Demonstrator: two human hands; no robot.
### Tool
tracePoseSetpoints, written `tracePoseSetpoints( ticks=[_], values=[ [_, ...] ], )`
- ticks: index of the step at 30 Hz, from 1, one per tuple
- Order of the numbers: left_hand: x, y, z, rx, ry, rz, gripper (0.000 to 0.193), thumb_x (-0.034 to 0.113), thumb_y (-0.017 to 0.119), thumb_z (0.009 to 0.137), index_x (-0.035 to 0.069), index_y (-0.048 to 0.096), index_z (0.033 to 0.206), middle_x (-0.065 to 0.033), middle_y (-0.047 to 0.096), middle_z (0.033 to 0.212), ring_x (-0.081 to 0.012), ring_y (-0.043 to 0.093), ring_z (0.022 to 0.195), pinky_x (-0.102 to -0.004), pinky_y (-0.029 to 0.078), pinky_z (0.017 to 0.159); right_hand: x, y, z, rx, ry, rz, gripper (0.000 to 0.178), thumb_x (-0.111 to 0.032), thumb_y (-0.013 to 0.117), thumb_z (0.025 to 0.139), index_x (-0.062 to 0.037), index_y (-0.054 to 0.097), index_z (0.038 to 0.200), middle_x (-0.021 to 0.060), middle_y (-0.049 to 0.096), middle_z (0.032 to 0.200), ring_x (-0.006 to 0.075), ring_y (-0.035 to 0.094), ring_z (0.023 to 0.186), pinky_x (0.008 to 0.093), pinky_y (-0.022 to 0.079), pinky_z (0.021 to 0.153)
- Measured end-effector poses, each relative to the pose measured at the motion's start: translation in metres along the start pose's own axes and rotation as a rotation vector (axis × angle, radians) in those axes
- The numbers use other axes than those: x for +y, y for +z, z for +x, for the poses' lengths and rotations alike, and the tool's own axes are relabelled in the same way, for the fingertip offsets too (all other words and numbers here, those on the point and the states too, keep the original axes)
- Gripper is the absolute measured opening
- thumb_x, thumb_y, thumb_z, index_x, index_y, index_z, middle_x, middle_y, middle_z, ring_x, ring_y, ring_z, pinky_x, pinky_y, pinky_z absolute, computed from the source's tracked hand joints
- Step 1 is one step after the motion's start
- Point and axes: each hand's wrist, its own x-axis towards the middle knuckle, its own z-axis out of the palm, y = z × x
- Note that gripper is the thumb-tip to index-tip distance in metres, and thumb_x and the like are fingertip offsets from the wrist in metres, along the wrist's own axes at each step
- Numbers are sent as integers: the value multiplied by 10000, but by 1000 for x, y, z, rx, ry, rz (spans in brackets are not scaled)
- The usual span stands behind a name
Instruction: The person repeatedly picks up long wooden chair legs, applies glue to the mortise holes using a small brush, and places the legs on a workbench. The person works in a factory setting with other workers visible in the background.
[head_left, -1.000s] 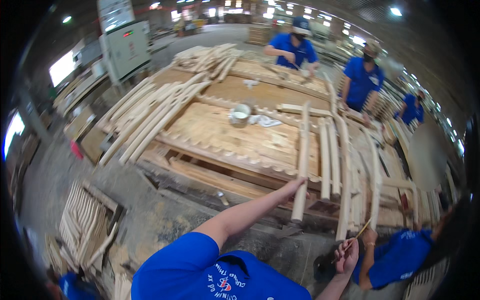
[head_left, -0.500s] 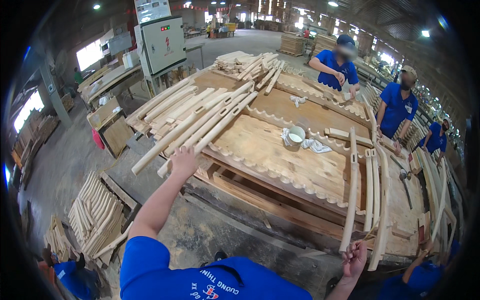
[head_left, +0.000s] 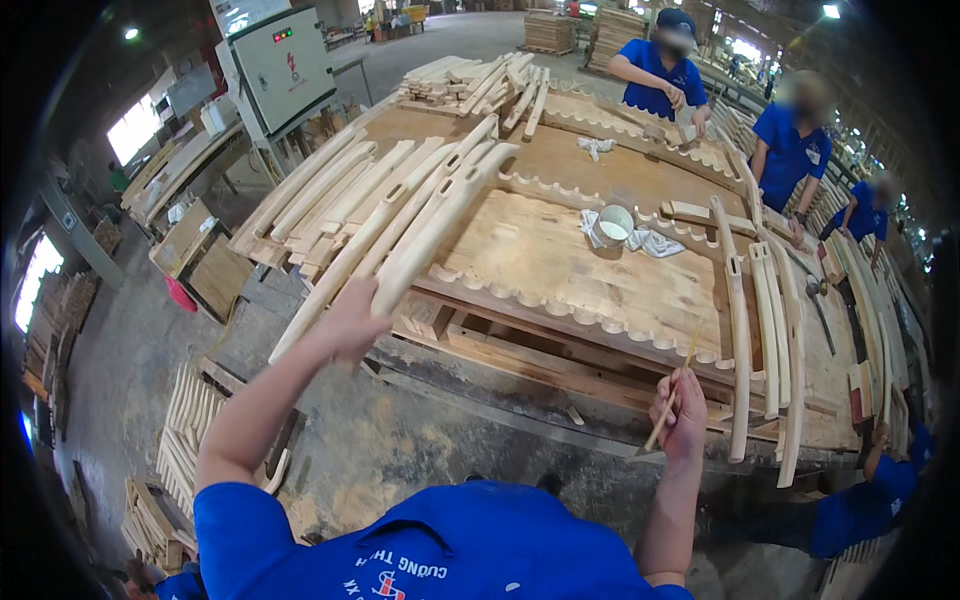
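The left hand [head_left: 352,322] now has its fingers wrapped around the near end of a pale wooden rail [head_left: 430,235], where half a second ago it was only reaching the ends of the row. That rail has shifted: it now sits at a slightly different angle from the other rails [head_left: 340,272] beside it, and looks a little smeared by motion. This suggests the piece is being drawn out, though whether it is fully clear of the row I cannot tell. It lies at the left part of the bench [head_left: 575,255], its far end beside the row and its near end by the front edge. The right hand [head_left: 684,408] has come inward from the loose rails [head_left: 738,345] on the right; it pinches a thin stick [head_left: 656,431] in a narrow grip, in front of the notched strip [head_left: 540,297]. With both hands occupied, the rail appears to be managed by the left alone. The metal cup [head_left: 613,226] and white cloth [head_left: 655,243] remain on the bench.
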Motion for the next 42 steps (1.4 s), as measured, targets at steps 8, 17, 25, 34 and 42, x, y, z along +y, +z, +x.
tracePoseSetpoints(
  ticks=[8, 17, 25, 34, 42],
  values=[
    [-70, 161, -160, 235, -69, -28, 508, 98, 606, 674, 31, 444, 1150, -224, 491, 1006, -415, 520, 937, -463, 453, 800, 31, 71, 86, -107, -226, -224, 106, -157, 466, 952, -54, 446, 934, 75, 547, 768, 155, 544, 545, 251, 434, 472],
    [-93, 207, -172, 124, -159, -208, 733, 110, 604, 703, 120, 304, 1372, -253, 535, 1153, -423, 544, 1020, -468, 457, 851, 94, 175, 144, -389, -448, -644, 79, -102, 477, 936, -29, 449, 939, 73, 572, 773, 133, 610, 602, 240, 499, 525],
    [-73, 187, -175, -7, -250, -358, 740, 55, 569, 705, 86, 279, 1385, -266, 538, 1137, -403, 542, 1058, -426, 438, 861, 147, 184, 147, -531, -739, -1058, 113, -119, 525, 902, -18, 477, 892, 129, 563, 657, 237, 599, 574, 338, 469, 506],
    [-31, 151, -179, -174, -289, -401, 785, 87, 543, 733, 110, 157, 1417, -317, 506, 1130, -456, 524, 1025, -475, 434, 854, 152, 173, 138, -447, -774, -951, 120, -118, 593, 850, -39, 503, 860, 135, 547, 701, 329, 559, 573, 394, 457, 498],
    [-27, 151, -185, -247, -354, -417, 793, 68, 574, 745, 85, 145, 1411, -315, 500, 1135, -438, 533, 1023, -464, 421, 870, 152, 170, 132, -617, -1062, -1138, 129, -101, 556, 871, -25, 460, 831, 134, 591, 788, 259, 623, 639, 327, 486, 521]
  ],
)
